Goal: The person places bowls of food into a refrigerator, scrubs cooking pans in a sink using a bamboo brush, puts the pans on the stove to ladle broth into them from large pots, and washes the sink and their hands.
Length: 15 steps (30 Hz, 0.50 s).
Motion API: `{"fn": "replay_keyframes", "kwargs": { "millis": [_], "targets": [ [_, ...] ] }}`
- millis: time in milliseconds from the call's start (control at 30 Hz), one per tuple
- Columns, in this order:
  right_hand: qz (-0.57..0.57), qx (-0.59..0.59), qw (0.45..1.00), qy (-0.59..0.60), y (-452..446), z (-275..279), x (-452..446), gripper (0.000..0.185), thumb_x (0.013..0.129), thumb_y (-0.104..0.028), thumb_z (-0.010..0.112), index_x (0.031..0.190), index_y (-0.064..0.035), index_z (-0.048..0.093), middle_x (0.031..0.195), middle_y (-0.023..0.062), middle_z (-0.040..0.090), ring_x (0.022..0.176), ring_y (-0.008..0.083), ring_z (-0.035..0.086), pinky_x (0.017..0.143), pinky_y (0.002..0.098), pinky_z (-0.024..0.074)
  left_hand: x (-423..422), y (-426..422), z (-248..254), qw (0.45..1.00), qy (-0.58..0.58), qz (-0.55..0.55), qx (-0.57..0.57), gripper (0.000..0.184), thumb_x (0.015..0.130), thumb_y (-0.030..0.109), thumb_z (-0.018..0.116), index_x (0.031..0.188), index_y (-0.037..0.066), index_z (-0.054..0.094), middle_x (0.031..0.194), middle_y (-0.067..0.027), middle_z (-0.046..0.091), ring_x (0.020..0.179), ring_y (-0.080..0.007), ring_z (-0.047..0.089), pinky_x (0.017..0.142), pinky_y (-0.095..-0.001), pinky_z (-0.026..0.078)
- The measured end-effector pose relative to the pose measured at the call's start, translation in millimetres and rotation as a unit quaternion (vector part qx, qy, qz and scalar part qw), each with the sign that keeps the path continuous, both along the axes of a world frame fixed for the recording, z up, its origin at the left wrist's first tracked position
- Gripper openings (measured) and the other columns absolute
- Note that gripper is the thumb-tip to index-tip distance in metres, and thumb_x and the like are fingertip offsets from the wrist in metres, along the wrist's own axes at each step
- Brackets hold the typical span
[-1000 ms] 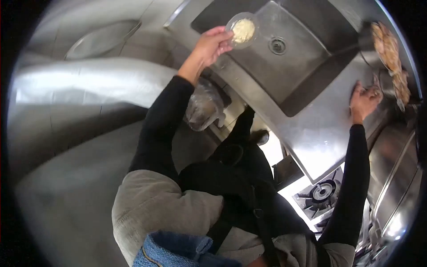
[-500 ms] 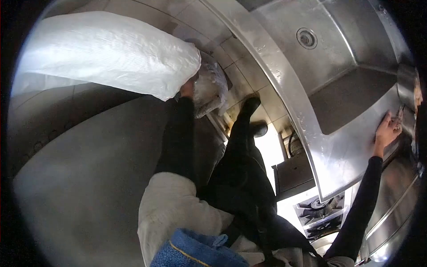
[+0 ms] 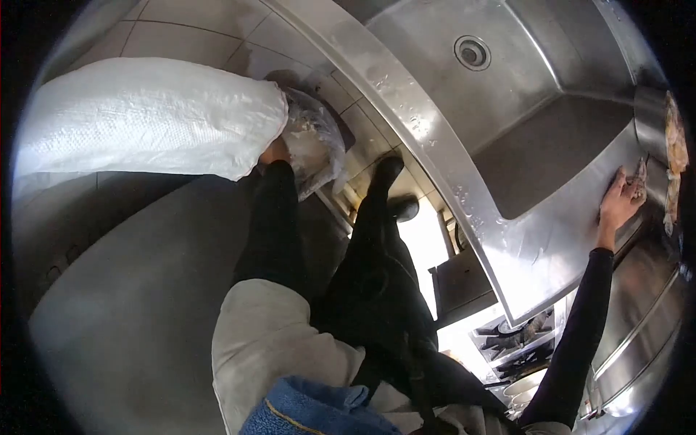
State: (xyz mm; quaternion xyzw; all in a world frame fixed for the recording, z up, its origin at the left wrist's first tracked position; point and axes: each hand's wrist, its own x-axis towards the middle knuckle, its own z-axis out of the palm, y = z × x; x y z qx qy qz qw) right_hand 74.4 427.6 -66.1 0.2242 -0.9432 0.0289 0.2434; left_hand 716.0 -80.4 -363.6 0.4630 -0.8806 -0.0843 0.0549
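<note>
A large white woven sack (image 3: 159, 119) lies across the upper left of the head view. My left hand (image 3: 275, 151) grips its lower right end; the sack covers most of the fingers. Just past that end is a clear plastic bag (image 3: 315, 141) with pale contents I cannot make out. My right hand (image 3: 621, 199) is at the back edge of the steel sink counter (image 3: 540, 239), its fingers bent around a small, greyish-brown, pointed piece whose kind I cannot tell.
The steel sink basin (image 3: 428, 51) with its drain (image 3: 472, 53) fills the upper right. Beyond my right hand stands a long yellowish-brown item (image 3: 676, 145). A dark grey curved surface (image 3: 152, 290) spreads at lower left. Burner grates (image 3: 515, 337) show below the counter, above tiled floor (image 3: 188, 40).
The view has shifted, so the sink, sack and both hands appear further left. The yellowish-brown item at the right edge now shows more fully. Both hands keep their places.
</note>
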Motion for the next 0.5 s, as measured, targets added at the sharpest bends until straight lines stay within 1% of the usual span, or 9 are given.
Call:
{"fn": "replay_keyframes", "kwargs": {
  "millis": [100, 200, 233, 300, 333, 367, 433, 467, 500],
  "targets": [
    [-0.012, 0.005, 1.0, -0.008, 2, 0, 0, 0.061, 0.099, -0.049, 0.047, 0.151, -0.0184, 0.04, 0.144, 0.0151, 0.049, 0.129, 0.0342, 0.044, 0.111, 0.0417, 0.0293, -5, 5, -29, 0.995, -0.016, -0.072, -0.069, 0.027, 0.104, 0.024, 0.05, 0.116, 0.002, 0.06, 0.104, -0.0107, 0.062, 0.095, -0.0242, 0.059, 0.081, -0.041, 0.051],
    [-0.097, 0.073, 0.993, -0.014, 11, -10, -11, 0.077, 0.097, -0.059, 0.044, 0.151, -0.005, 0.038, 0.153, 0.024, 0.033, 0.14, 0.0386, 0.033, 0.117, 0.0426, 0.0244, 5, 28, -4, 0.973, 0.11, 0.141, 0.145, 0.031, 0.096, 0.021, 0.058, 0.122, 0.006, 0.058, 0.112, -0.0126, 0.062, 0.098, -0.0288, 0.061, 0.083, -0.0455, 0.052],
    [0.002, -0.025, 0.999, -0.039, -19, 22, 16, 0.076, 0.098, -0.059, 0.041, 0.151, -0.0055, 0.038, 0.154, 0.0239, 0.033, 0.141, 0.0383, 0.032, 0.118, 0.0447, 0.0223, 10, 37, 15, 0.942, 0.153, 0.22, 0.2, 0.032, 0.095, 0.018, 0.059, 0.124, 0.006, 0.056, 0.115, -0.0129, 0.061, 0.098, -0.0299, 0.061, 0.083, -0.046, 0.052],
    [0.079, 0.057, 0.993, 0.072, 1, -1, -8, 0.075, 0.099, -0.059, 0.039, 0.152, -0.0062, 0.037, 0.153, 0.0255, 0.035, 0.142, 0.0385, 0.032, 0.119, 0.0457, 0.0218, 20, 51, 57, 0.821, 0.299, 0.364, 0.321, 0.036, 0.093, 0.013, 0.06, 0.127, 0.008, 0.051, 0.119, -0.0135, 0.059, 0.098, -0.0321, 0.062, 0.083, -0.047, 0.053],
    [0.012, 0.15, 0.986, 0.077, 9, -17, -22, 0.079, 0.098, -0.061, 0.036, 0.151, -0.002, 0.035, 0.151, 0.0276, 0.037, 0.141, 0.0399, 0.032, 0.118, 0.0451, 0.0217, 23, 58, 80, 0.753, 0.358, 0.407, 0.372, 0.039, 0.092, 0.011, 0.061, 0.129, 0.008, 0.049, 0.121, -0.0139, 0.058, 0.098, -0.0332, 0.062, 0.083, -0.0475, 0.054],
    [0.016, 0.094, 0.993, 0.065, 10, -19, -21, 0.08, 0.097, -0.062, 0.038, 0.151, -0.0022, 0.035, 0.15, 0.0279, 0.038, 0.141, 0.0413, 0.031, 0.117, 0.0461, 0.0232, 26, 69, 102, 0.693, 0.396, 0.441, 0.41, 0.042, 0.091, 0.008, 0.061, 0.13, 0.009, 0.047, 0.123, -0.0142, 0.056, 0.098, -0.0343, 0.062, 0.083, -0.048, 0.054],
    [0.032, -0.022, 0.998, 0.046, 8, -17, -13, 0.083, 0.095, -0.064, 0.041, 0.15, -0.0025, 0.036, 0.146, 0.0286, 0.042, 0.141, 0.044, 0.03, 0.115, 0.0482, 0.0261, 18, 95, 157, 0.66, 0.404, 0.439, 0.456, 0.039, 0.092, -0.001, 0.059, 0.126, 0.006, 0.042, 0.114, -0.0144, 0.056, 0.095, -0.0301, 0.062, 0.079, -0.0416, 0.058],
    [-0.002, -0.017, 1.0, 0.021, 7, -15, -8, 0.085, 0.094, -0.065, 0.04, 0.151, -0.0017, 0.034, 0.149, 0.0299, 0.036, 0.143, 0.0447, 0.027, 0.116, 0.0496, 0.0236, 18, 108, 192, 0.635, 0.445, 0.413, 0.478, 0.039, 0.092, -0.002, 0.06, 0.125, 0.005, 0.042, 0.112, -0.0141, 0.055, 0.094, -0.0282, 0.062, 0.077, -0.0391, 0.058],
    [-0.036, -0.024, 0.999, 0.005, 0, -15, -6, 0.088, 0.094, -0.067, 0.038, 0.152, -0.0009, 0.032, 0.152, 0.0312, 0.03, 0.144, 0.0454, 0.024, 0.117, 0.051, 0.0211, -8, 124, 238, 0.694, 0.432, 0.385, 0.43, 0.04, 0.091, -0.002, 0.061, 0.125, 0.005, 0.041, 0.109, -0.014, 0.056, 0.093, -0.0256, 0.062, 0.075, -0.0365, 0.059]
  ]
}}
